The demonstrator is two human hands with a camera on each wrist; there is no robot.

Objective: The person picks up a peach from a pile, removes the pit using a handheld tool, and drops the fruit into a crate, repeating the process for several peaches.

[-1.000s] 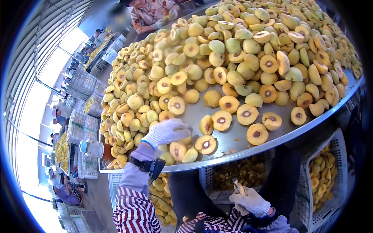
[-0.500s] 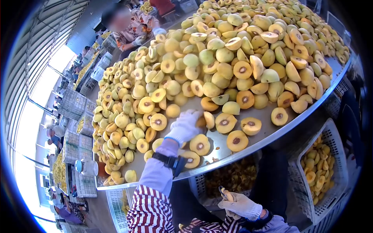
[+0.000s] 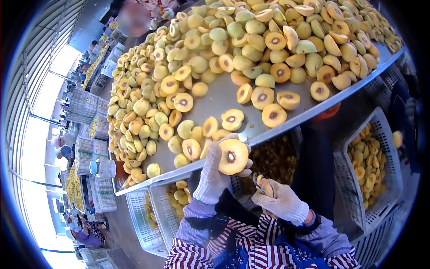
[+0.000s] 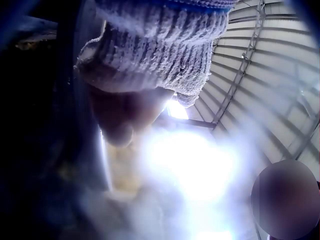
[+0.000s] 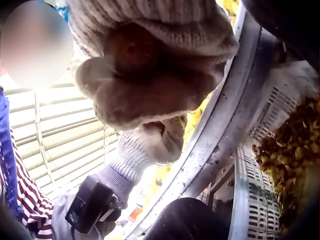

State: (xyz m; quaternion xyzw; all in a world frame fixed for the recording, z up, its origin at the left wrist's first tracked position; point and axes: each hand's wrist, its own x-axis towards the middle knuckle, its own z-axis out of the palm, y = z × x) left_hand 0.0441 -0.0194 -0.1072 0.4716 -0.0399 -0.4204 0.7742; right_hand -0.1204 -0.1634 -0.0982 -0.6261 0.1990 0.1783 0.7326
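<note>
In the head view, the gloved left hand [image 3: 214, 172] holds a halved yellow fruit [image 3: 233, 157], cut face with brown centre turned up, just in front of the metal table's rim [image 3: 286, 123]. To its right, the gloved right hand [image 3: 282, 200] grips a small tool with a wooden-looking handle [image 3: 265, 186] and a dark metal tip. The two hands are apart. In the right wrist view, the right hand [image 5: 155, 85] has its fingers curled, with the left hand [image 5: 160, 142] beyond. The left wrist view is blurred by glare around the glove cuff [image 4: 155, 50].
Halved fruits [image 3: 255, 54] are heaped on the metal table. Below its edge stand a crate of dark pieces [image 3: 268, 163], a white crate of fruit at right [image 3: 389, 179] and others at left [image 3: 134, 215]. A lidded jar [image 3: 105, 168] stands by the table's left end.
The left hand reached among the fruits on the table, then came back over the rim towards the right hand with a fruit half. The right hand keeps its hold on the tool.
</note>
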